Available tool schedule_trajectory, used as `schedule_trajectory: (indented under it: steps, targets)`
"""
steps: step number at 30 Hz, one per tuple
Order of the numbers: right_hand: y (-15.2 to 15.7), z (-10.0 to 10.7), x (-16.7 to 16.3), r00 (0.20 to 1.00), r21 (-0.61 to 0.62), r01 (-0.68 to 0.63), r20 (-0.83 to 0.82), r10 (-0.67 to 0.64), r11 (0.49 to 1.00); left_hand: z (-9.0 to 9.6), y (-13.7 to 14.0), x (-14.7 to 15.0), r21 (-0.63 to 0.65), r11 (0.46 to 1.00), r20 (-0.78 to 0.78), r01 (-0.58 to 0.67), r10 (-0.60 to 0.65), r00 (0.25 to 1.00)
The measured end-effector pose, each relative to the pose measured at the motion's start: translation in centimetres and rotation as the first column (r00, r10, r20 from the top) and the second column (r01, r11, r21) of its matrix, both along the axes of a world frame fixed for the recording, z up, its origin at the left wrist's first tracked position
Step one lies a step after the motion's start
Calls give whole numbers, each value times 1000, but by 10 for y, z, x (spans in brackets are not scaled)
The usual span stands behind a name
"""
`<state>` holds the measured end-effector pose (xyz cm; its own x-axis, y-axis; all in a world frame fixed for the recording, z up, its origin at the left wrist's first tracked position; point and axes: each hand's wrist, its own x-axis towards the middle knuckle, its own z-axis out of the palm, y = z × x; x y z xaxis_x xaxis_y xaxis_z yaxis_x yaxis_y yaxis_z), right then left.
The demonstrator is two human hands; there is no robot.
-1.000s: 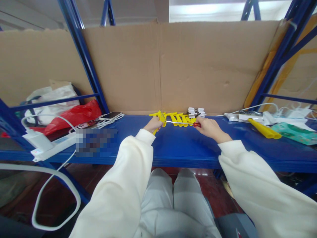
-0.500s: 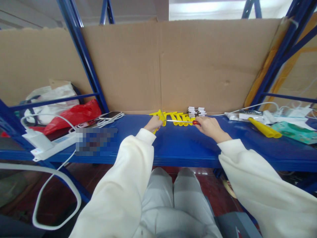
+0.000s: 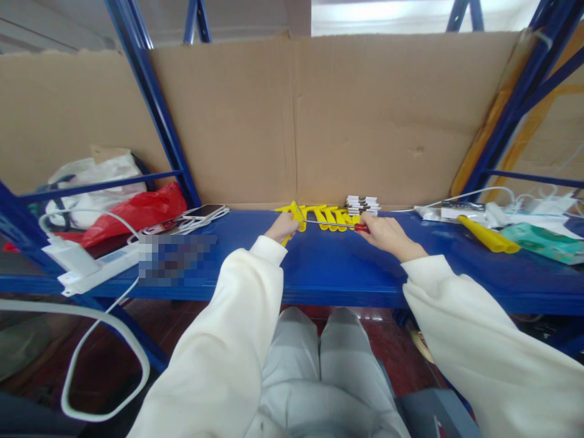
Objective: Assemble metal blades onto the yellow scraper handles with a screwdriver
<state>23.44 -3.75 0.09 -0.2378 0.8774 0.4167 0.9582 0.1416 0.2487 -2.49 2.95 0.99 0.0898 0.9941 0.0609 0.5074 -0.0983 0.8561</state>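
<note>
My left hand (image 3: 282, 227) is closed around a yellow plastic piece (image 3: 299, 214) with a flared end, held just above the blue shelf (image 3: 337, 267). My right hand (image 3: 384, 232) grips the red handle of a screwdriver (image 3: 331, 225). Its thin metal shaft lies nearly level and points left, with the tip at the yellow piece. Whether the tip sits inside the piece or only against it I cannot tell. Behind the shaft, several similar yellow pieces (image 3: 325, 218) lie in a row. Small white-and-black parts (image 3: 362, 204) are stacked beside them, near my right hand.
A cardboard sheet (image 3: 365, 121) stands along the back. On the left lie a white power strip (image 3: 103, 271), a phone (image 3: 207, 211) with cables and a red bag (image 3: 137, 213). To the right are a rolled yellow piece (image 3: 490, 236) and a green packet (image 3: 545, 242).
Both hands stay almost in place, still holding the yellow piece and the screwdriver. The screwdriver's handle has shifted very slightly downward and perhaps turned.
</note>
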Motion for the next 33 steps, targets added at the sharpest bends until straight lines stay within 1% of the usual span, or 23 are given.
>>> schedule_trajectory:
  steps: [4, 8, 11, 19, 23, 29, 33]
  targets:
    - [0, 0, 0, 1000, 8, -15, -23, 15, 1000, 0, 0, 0, 13, 1000, -4, -16, 16, 1000]
    - [2, -1, 0, 999, -50, -19, -44, 17, 999, -1, 0, 0, 27, 999, -13, -22, 22, 1000]
    - [3, 0, -1, 999, -67, -24, -50, 21, 997, 0, 0, 0, 23, 1000, -19, -17, 18, 1000]
    - [1, 1, -2, 999, -71, 38, -29, -40, 997, -3, 3, 1, -4, 1000, -57, -5, 5, 998]
    - [2, -1, -1, 1000, -61, 2, -15, -3, 998, -4, 4, 0, -16, 1000, -74, -21, 20, 997]
    - [5, -3, 0, 997, -97, -57, -61, 51, 994, 0, -2, 1, -16, 999, -86, -32, 30, 996]
    - [7, -4, 1, 996, -78, -58, -65, 53, 995, 1, -4, 2, -19, 999, -96, -38, 36, 995]
